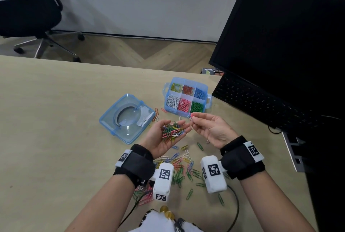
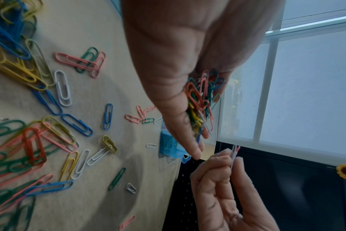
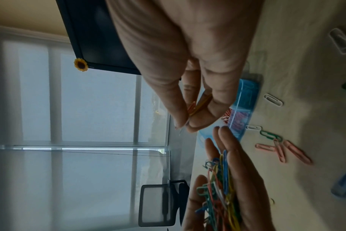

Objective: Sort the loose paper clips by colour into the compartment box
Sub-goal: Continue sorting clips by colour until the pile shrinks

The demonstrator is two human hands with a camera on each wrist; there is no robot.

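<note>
My left hand (image 1: 183, 124) lies palm up above the table and carries a heap of mixed paper clips (image 1: 171, 131) on its relaxed fingers. Just to its right, my right hand (image 1: 192, 118) pinches a few clips (image 1: 191, 116) between thumb and fingertips; white, pink and orange ones show in the right wrist view (image 3: 199, 104). The blue compartment box (image 1: 166, 101) stands open right behind both hands, its six cells holding yellow, red, blue, white, pink and green clips. Many loose clips (image 1: 181, 164) lie on the table under my wrists.
The box's blue lid (image 1: 127, 118) lies upside down left of the box. A black keyboard (image 1: 261, 105) and monitor (image 1: 280, 45) fill the right side. A few stray clips (image 1: 156, 113) lie between lid and box. An office chair (image 1: 28, 17) stands beyond the table.
</note>
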